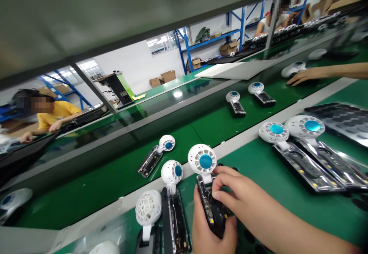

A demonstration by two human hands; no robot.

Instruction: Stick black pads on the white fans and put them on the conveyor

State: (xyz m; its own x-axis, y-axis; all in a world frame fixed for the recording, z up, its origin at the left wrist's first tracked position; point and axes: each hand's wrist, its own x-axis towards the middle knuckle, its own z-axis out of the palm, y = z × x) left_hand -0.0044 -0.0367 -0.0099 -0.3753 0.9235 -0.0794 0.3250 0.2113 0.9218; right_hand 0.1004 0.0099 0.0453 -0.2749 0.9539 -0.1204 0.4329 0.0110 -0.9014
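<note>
Your left hand (211, 233) grips the fan (207, 187) body from below at 6 o'clock on the desk (267, 177); right hand (234, 192) pinches its neck. Two more fans (172, 204) lie at 9 o'clock, another pair (299, 146) at 2 o'clock. Co-worker's hand (300, 78) rests at 1 o'clock.

Green conveyor belt (115, 185), blue shelving (186, 50), cardboard boxes (163, 78), co-worker's hand (301, 77) near a white fan (293, 69)
</note>
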